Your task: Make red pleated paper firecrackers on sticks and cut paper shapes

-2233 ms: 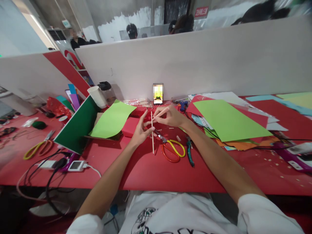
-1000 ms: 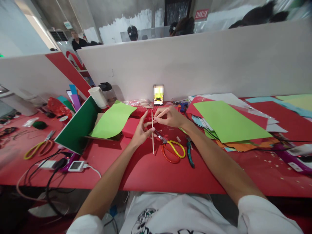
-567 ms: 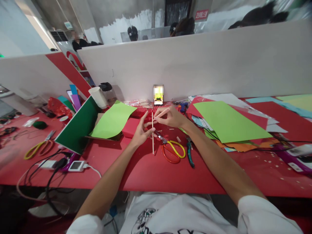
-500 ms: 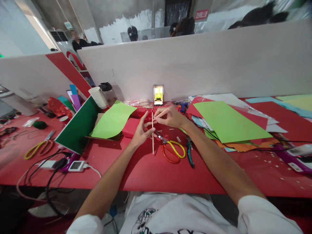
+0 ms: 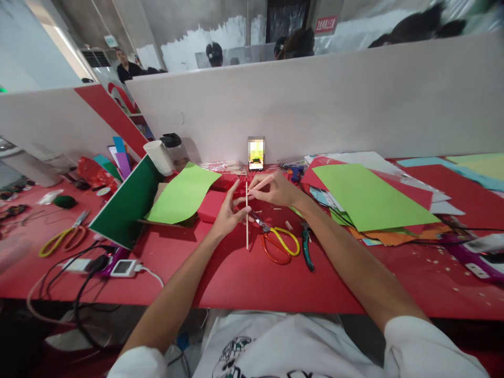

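Note:
A thin pale stick (image 5: 247, 233) runs upright in the picture between my hands. My left hand (image 5: 229, 211) holds it between thumb and fingers, with the index finger stretched upward. My right hand (image 5: 277, 190) is closed on a pink pen (image 5: 263, 183), whose tip is at the stick, just above my left thumb. Below and right of my hands lie scissors (image 5: 280, 244) with one yellow and one red handle, their blades pointing toward my left hand. Teal-handled pliers (image 5: 307, 249) are beside the scissors. A lit phone (image 5: 256, 154) leans on the partition behind my hands.
Light green sheets lie left (image 5: 183, 194) and right (image 5: 370, 197) on the red table (image 5: 275, 289). A dark green board (image 5: 126, 210), a white roll (image 5: 158, 157), more scissors (image 5: 73, 233) and cables are at the left. A white partition (image 5: 334, 105) runs along the back.

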`<state>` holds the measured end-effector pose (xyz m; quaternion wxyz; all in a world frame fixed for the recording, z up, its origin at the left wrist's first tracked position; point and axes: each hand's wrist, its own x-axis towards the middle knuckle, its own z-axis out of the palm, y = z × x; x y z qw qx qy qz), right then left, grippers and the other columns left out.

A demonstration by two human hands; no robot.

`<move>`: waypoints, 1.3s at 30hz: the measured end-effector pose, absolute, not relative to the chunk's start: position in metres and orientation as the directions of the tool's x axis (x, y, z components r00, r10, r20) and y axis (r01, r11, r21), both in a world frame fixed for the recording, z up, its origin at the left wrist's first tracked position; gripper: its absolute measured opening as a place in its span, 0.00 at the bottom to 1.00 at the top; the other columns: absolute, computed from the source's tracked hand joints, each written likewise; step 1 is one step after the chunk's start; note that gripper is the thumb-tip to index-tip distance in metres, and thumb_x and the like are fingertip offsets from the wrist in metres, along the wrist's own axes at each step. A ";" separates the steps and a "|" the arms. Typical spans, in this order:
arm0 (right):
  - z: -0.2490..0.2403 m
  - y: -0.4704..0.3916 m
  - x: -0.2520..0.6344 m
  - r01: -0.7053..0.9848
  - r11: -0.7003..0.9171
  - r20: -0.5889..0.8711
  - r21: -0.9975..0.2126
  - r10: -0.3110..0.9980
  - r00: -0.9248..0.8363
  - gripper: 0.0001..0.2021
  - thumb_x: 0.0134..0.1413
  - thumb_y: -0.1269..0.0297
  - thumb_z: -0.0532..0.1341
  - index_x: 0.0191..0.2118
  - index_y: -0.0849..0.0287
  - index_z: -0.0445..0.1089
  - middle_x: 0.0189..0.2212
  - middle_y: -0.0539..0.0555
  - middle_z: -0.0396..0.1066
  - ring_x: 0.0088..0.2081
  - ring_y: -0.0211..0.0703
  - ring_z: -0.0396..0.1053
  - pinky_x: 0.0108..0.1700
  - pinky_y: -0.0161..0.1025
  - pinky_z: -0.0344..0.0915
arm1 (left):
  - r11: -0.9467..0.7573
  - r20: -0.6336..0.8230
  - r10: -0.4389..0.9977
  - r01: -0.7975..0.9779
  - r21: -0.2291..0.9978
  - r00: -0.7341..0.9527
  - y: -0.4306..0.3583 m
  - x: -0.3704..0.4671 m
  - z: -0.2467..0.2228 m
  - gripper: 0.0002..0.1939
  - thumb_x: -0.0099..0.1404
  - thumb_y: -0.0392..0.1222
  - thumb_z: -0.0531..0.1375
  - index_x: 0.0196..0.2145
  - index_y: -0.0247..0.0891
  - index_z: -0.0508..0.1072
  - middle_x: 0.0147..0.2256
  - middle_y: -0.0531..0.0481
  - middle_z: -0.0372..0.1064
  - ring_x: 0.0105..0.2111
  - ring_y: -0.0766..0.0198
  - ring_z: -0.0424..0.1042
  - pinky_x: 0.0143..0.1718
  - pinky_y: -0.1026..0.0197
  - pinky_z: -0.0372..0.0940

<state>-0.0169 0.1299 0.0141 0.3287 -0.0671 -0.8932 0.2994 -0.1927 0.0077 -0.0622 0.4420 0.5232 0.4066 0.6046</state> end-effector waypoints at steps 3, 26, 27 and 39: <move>0.015 0.130 -0.016 -0.064 0.818 0.545 -0.572 0.320 -0.775 0.10 0.62 0.63 0.64 0.33 0.60 0.81 0.33 0.54 0.81 0.31 0.38 0.73 0.34 0.37 0.64 | -0.277 0.271 0.960 -0.106 0.955 -0.070 0.007 -0.192 -0.061 0.54 0.65 0.45 0.73 0.78 0.59 0.46 0.61 0.34 0.73 0.28 0.62 0.82 0.24 0.64 0.71; 0.033 0.151 0.014 0.207 0.849 0.394 -0.486 0.424 -0.815 0.13 0.68 0.61 0.61 0.53 0.52 0.78 0.48 0.57 0.82 0.48 0.49 0.78 0.50 0.45 0.70 | -0.280 0.280 0.960 -0.080 0.957 -0.009 -0.001 -0.191 -0.055 0.51 0.67 0.46 0.72 0.77 0.58 0.47 0.57 0.36 0.76 0.28 0.61 0.82 0.26 0.62 0.74; 0.033 0.152 0.015 0.204 0.849 0.369 -0.488 0.412 -0.833 0.13 0.68 0.60 0.61 0.53 0.53 0.78 0.48 0.57 0.82 0.47 0.49 0.78 0.50 0.45 0.70 | -0.280 0.282 0.959 -0.076 0.957 0.012 -0.003 -0.190 -0.052 0.51 0.67 0.46 0.71 0.77 0.58 0.46 0.56 0.37 0.77 0.28 0.61 0.82 0.26 0.62 0.74; 0.040 0.126 0.080 0.354 0.783 0.276 -0.511 0.540 -0.795 0.09 0.66 0.57 0.62 0.44 0.56 0.72 0.39 0.55 0.78 0.36 0.45 0.71 0.40 0.39 0.61 | -0.347 0.349 0.937 -0.083 0.934 0.005 -0.017 -0.189 -0.028 0.56 0.66 0.47 0.72 0.78 0.54 0.40 0.53 0.40 0.79 0.25 0.67 0.80 0.24 0.66 0.71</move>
